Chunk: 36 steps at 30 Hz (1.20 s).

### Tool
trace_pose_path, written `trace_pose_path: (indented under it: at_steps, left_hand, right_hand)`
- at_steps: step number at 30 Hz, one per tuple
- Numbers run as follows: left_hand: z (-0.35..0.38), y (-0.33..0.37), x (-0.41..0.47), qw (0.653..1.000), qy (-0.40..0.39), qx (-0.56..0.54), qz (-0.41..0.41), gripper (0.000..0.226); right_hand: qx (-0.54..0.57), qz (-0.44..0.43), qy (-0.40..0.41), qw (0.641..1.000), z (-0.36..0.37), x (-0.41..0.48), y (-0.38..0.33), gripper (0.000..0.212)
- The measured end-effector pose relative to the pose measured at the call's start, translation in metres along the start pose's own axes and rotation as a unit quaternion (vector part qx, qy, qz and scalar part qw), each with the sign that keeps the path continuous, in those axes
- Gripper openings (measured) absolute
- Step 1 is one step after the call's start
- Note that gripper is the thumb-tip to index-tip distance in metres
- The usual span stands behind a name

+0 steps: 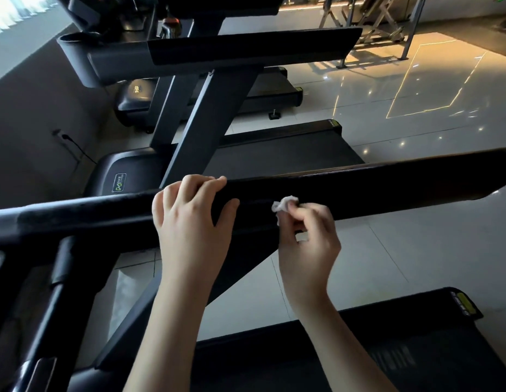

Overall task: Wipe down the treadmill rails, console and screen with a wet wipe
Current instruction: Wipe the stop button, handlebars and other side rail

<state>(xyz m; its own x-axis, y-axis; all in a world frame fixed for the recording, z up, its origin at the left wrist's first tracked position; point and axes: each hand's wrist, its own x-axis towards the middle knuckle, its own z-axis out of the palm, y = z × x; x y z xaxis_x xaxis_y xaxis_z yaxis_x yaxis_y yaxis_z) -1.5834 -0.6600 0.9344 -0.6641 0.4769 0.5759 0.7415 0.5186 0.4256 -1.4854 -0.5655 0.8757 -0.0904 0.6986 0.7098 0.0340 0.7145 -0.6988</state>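
A long black treadmill rail (387, 188) runs across the middle of the view, sloping up to the right. My left hand (192, 222) grips the rail, fingers curled over its top edge and thumb on its near face. Just to the right, my right hand (308, 239) pinches a small crumpled white wet wipe (284, 203) and holds it against the rail's near face. The console and screen of this treadmill are out of view; only a dark frame part shows at the lower left.
The treadmill belt (359, 357) lies below my arms. A second treadmill (254, 49) with its own rail and upright stands beyond, and a third further back. Glossy tiled floor (415, 114) spreads to the right, with metal gym frames at the far top right.
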Motion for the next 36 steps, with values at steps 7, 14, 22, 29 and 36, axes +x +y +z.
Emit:
trace_pose_path:
  at_steps: [7, 14, 22, 29, 36]
  left_hand:
    - [0.001, -0.002, -0.001, 1.0, 0.005, -0.002, 0.008, 0.034]
    - [0.001, -0.006, -0.002, 1.0, 0.01, -0.011, 0.02, 0.033]
    - [-0.001, -0.01, -0.003, 0.999, -0.003, -0.003, 0.038, 0.037]
    - [-0.006, -0.017, -0.001, 0.998, -0.028, -0.022, 0.059, 0.042]
    - [-0.036, -0.035, -0.004, 0.996, -0.043, 0.057, 0.055, 0.046]
  right_hand:
    - [0.008, 0.042, -0.022, 0.999, 0.002, -0.014, -0.002, 0.012]
    - [0.046, 0.118, 0.012, 0.992, 0.003, -0.023, 0.008, 0.013]
    - [0.048, 0.08, 0.003, 0.996, 0.011, -0.028, 0.002, 0.011]
    - [-0.038, -0.022, -0.046, 0.998, 0.019, -0.023, -0.021, 0.011]
    - [-0.036, 0.03, 0.001, 0.999, 0.028, -0.021, -0.035, 0.009]
